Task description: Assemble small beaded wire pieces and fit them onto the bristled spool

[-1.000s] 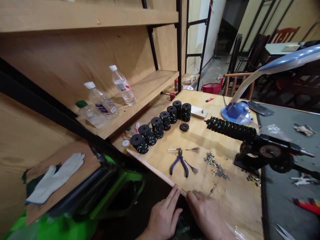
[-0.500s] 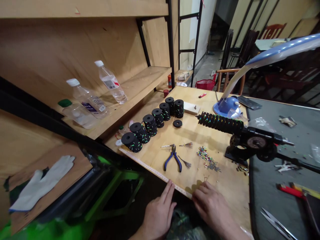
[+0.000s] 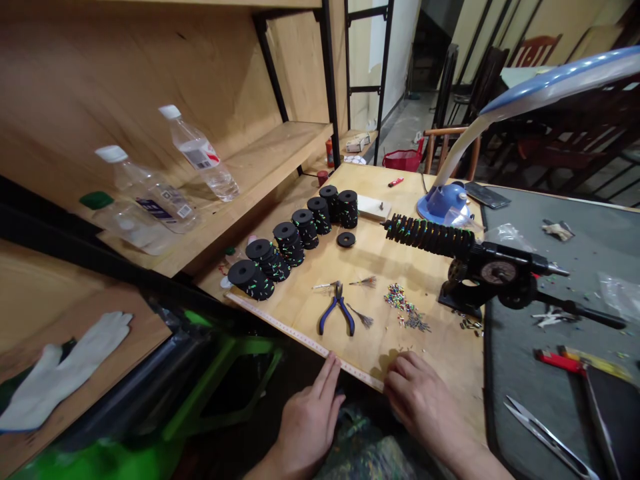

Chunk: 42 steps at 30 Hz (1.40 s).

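At the table's front edge, my left hand (image 3: pixel 311 408) rests its stretched fingertips on a printed measuring strip (image 3: pixel 290 331); it holds nothing. To its right, my right hand (image 3: pixel 417 393) lies on the wooden table, fingers curled in and their tips hidden, so what they hold, if anything, cannot be made out. Beyond the hands lie blue-handled pliers (image 3: pixel 338 310), a bundle of fine wires (image 3: pixel 363 319), a heap of small coloured beads (image 3: pixel 397 297) and a pile of small grey pieces (image 3: pixel 417 323).
Stacks of black foam discs (image 3: pixel 289 244) line the table's left side. A black winding tool (image 3: pixel 500 270) carries a spiral-wrapped rod (image 3: pixel 427 235). A blue lamp (image 3: pixel 443 202) stands behind. Scissors-like tweezers (image 3: pixel 547 437) lie on the grey mat (image 3: pixel 520 333). Bottles (image 3: pixel 200 157) occupy the left shelf.
The camera view has turned slightly, so the scene sits further left and a little higher. Both hands stay at the table's front edge in nearly the same pose.
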### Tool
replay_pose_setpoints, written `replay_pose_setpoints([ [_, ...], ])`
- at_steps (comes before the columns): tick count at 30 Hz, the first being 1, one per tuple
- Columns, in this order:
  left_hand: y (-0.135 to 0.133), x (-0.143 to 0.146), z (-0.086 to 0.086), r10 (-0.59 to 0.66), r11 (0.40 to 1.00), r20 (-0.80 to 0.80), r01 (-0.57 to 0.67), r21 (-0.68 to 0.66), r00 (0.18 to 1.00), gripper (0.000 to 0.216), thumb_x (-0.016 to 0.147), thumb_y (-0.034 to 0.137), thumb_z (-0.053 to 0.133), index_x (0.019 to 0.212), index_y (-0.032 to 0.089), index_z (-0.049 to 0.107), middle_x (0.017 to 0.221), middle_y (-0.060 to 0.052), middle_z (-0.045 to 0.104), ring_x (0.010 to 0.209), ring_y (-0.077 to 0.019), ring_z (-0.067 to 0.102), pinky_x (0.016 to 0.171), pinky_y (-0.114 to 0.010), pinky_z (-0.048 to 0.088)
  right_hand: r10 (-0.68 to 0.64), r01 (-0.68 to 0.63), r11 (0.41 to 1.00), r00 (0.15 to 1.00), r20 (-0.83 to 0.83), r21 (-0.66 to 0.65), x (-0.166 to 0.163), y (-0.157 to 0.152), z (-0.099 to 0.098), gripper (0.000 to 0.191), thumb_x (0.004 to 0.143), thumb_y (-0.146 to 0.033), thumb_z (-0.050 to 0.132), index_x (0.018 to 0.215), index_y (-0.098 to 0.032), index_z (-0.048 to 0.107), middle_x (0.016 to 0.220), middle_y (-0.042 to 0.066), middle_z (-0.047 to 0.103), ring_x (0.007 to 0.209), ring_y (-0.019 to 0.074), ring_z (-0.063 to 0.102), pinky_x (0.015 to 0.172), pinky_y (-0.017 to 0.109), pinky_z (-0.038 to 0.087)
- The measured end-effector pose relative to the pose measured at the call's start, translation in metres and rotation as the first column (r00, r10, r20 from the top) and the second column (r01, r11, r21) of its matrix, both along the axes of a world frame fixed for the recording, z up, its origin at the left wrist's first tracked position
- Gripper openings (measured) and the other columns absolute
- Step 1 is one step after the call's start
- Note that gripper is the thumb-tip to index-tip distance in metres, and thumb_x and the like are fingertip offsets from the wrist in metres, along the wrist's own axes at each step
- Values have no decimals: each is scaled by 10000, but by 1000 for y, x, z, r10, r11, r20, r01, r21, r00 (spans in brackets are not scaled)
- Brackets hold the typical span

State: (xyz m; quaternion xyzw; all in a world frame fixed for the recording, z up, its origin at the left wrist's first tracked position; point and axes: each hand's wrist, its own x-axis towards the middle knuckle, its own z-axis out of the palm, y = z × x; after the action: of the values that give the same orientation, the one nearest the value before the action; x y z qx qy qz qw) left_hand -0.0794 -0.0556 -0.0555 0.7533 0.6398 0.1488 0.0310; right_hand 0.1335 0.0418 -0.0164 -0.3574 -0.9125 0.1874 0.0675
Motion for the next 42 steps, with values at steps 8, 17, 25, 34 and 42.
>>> replay_pose_setpoints([
  [8,0,-1,0,1,1000,-10,-1,-4,1000,459,933,222,395,1372,98,448,1394,-158,499,743,-200,732,664,-304,613,-12,12,1000,1000,-4,10,0,-1,3,207,910,-136,499,722,-190,564,786,51,599,787,212,511,687,325,394],
  [17,0,0,2,2,1000,-17,-2,-13,1000,444,932,224,393,1346,82,470,1384,-169,509,744,-203,734,677,-313,616,-11,11,1000,1000,4,-1,2,-2,2,195,899,-125,500,727,-196,558,781,45,604,802,215,514,711,328,385],
  [25,16,4,34,-2,1000,233,7,-21,973,380,897,201,489,1273,173,535,1272,-129,634,1017,-235,680,864,-334,565,-37,35,998,998,-52,-49,3,0,7,198,894,-123,461,730,-199,543,775,43,602,760,197,527,677,307,390],
  [34,57,43,54,-4,944,641,215,-251,767,162,859,122,482,846,188,629,778,-40,692,716,-179,630,651,-254,455,-151,121,969,980,-127,-214,1,3,25,143,900,-186,480,773,-205,543,755,33,619,705,179,584,613,256,402],
  [42,67,39,57,-19,926,701,277,-257,713,143,850,133,468,744,182,550,637,24,526,596,-129,484,571,-230,332,-171,150,974,978,-119,-168,1,2,19,164,882,-151,479,731,-205,517,713,28,615,656,175,578,567,251,368],
])
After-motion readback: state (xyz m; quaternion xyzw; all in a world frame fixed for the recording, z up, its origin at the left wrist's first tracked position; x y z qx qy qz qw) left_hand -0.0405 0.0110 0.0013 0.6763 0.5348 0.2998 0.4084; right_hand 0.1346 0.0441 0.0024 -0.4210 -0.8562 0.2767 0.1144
